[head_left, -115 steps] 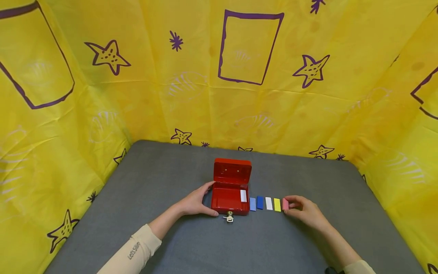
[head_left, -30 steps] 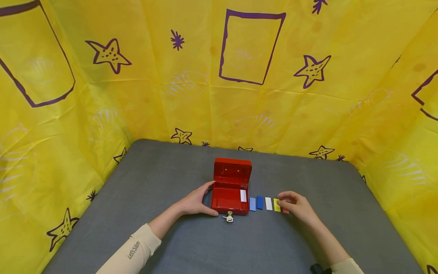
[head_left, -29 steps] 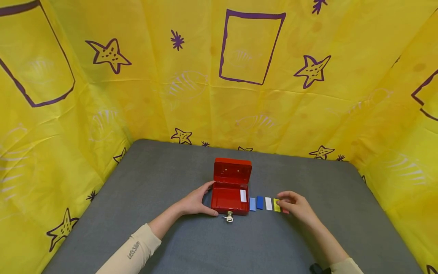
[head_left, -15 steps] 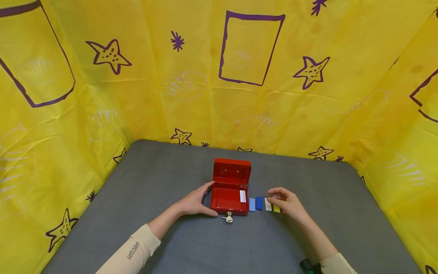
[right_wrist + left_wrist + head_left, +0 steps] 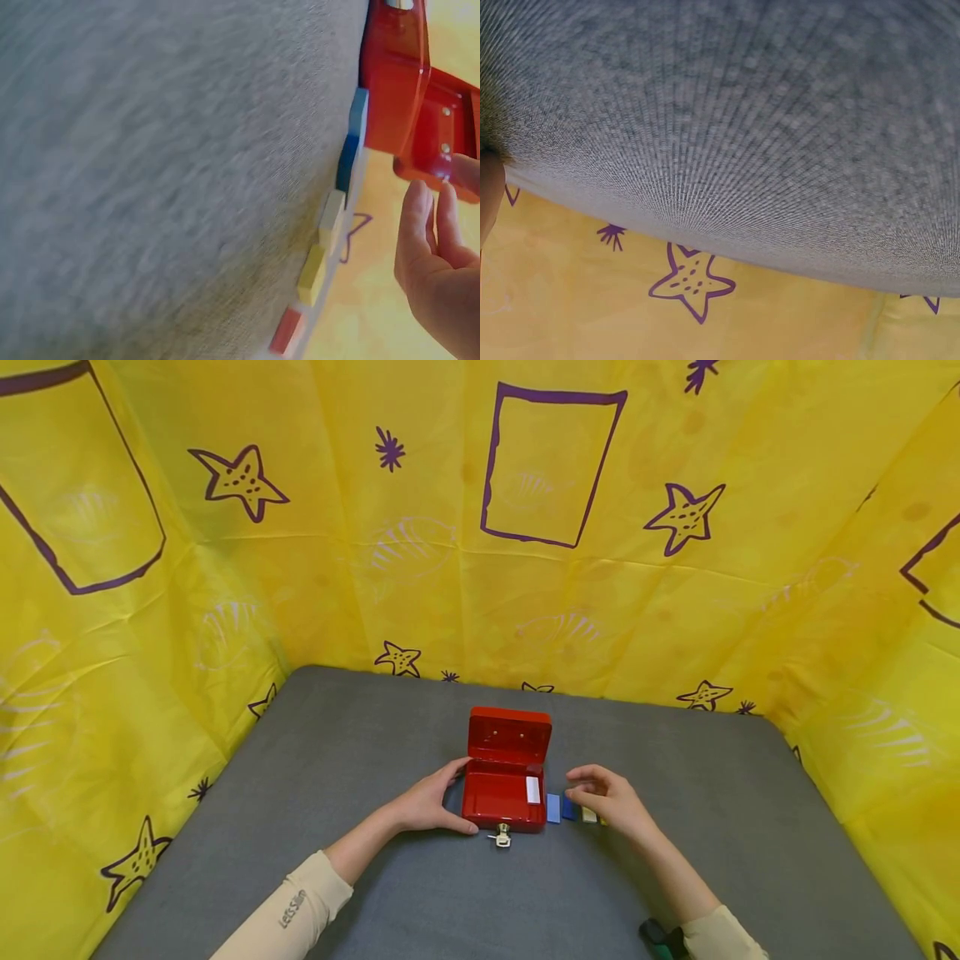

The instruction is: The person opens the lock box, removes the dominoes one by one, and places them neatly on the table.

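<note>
A small red metal cash box (image 5: 504, 827) stands with its lid raised, keys (image 5: 502, 837) hanging at its front lock. One white block (image 5: 533, 789) lies inside at the right. My left hand (image 5: 427, 802) holds the box's left side, fingers at the back corner and thumb at the front. To the right runs a row of blocks: light blue (image 5: 553, 808), dark blue (image 5: 569, 808), white (image 5: 331, 219), yellow (image 5: 312, 274) and pink (image 5: 286, 330). My right hand (image 5: 611, 797) hovers over the row, fingers loosely bent, nothing visible between them. In the head view it hides the pink block.
The grey cloth-covered table (image 5: 360, 727) has a yellow patterned curtain (image 5: 420, 585) on three sides. A dark strap (image 5: 660, 935) shows by the right sleeve. The left wrist view catches mostly table cloth and curtain.
My right hand has moved left along the row, from the pink block past the yellow and white ones to the dark blue one. The left hand and the box stay put.
</note>
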Motion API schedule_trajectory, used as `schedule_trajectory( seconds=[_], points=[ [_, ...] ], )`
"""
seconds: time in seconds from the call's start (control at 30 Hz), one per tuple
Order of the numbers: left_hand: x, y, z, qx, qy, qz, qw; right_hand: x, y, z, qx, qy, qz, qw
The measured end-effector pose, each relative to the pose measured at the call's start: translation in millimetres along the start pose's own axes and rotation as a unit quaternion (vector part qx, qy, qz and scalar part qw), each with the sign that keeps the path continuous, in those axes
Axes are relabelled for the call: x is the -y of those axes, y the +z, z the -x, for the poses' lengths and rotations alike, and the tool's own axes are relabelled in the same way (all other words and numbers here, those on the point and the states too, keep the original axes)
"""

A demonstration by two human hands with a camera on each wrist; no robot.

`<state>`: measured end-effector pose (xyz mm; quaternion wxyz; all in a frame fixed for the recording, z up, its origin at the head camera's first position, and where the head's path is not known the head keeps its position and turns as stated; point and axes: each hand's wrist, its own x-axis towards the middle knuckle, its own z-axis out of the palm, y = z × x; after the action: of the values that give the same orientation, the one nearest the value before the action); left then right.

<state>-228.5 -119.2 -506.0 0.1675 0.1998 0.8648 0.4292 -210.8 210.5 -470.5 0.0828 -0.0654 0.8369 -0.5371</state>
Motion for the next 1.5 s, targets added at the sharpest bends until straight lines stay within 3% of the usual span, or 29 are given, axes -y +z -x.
schedule_trajectory(
  seconds=[0.2,0.5,0.9,1.2,1.5],
  points=[
    [-0.9,-0.7,-0.2,0.000,-0.002,0.003,1.0000,7.8,7.6,-3.3,0.002,0.002,0.003,1.0000],
    [-1.0,-1.8,-0.1,-0.001,0.004,0.005,1.0000,17.8,17.1,-8.8,0.005,-0.020,0.053,0.9984],
    [-1.5,-1.3,0.2,0.001,-0.002,-0.003,1.0000,26.3,32.4,-12.8,0.032,-0.038,0.079,0.9956],
    [-1.9,-1.0,0.0,0.001,-0.002,-0.003,1.0000,28.2,40.1,-14.2,0.046,-0.084,0.084,0.9919],
    [-2.2,0.4,0.7,0.002,-0.008,0.006,0.9999,32.7,45.7,-16.3,0.049,-0.107,0.133,0.9841]
  ],
)
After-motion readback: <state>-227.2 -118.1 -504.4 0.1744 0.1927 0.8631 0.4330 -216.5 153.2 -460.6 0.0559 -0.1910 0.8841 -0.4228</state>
